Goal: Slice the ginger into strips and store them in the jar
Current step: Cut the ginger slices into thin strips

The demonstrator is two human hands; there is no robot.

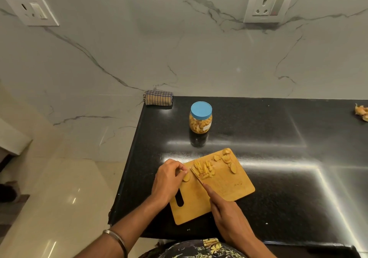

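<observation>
Cutting board (229, 186) lies at an angle on the black desk (278, 158), near its front edge, handle slot toward me on the left.

My left hand (169, 180) rests on the left part of the board, fingers curled, fingertips pinching a ginger slice (186, 177) flat against the wood. A metal bangle (116, 237) sits on that forearm.

My right hand (229, 214) grips the knife (196, 175) by the handle, forefinger stretched along the top. The handle itself is hidden inside my fist. The blade points away from me and to the left, its edge down on the board just right of the held slice, between that slice and the pile of cut strips (204, 169).

The strips lie in a loose heap near the middle of the board, touching the blade's right side. Uncut round slices (227, 159) are scattered at the far right corner of the board, apart from the heap.

The jar (200, 118) stands upright on the desk beyond the board, well apart from it. Its blue lid (201, 109) is on. Through the clear wall I see it packed with yellowish pieces.

A folded checked cloth (158, 98) sits at the far left corner of the desk against the marble wall. Peel scraps (361, 112) lie at the far right edge of view.
</observation>
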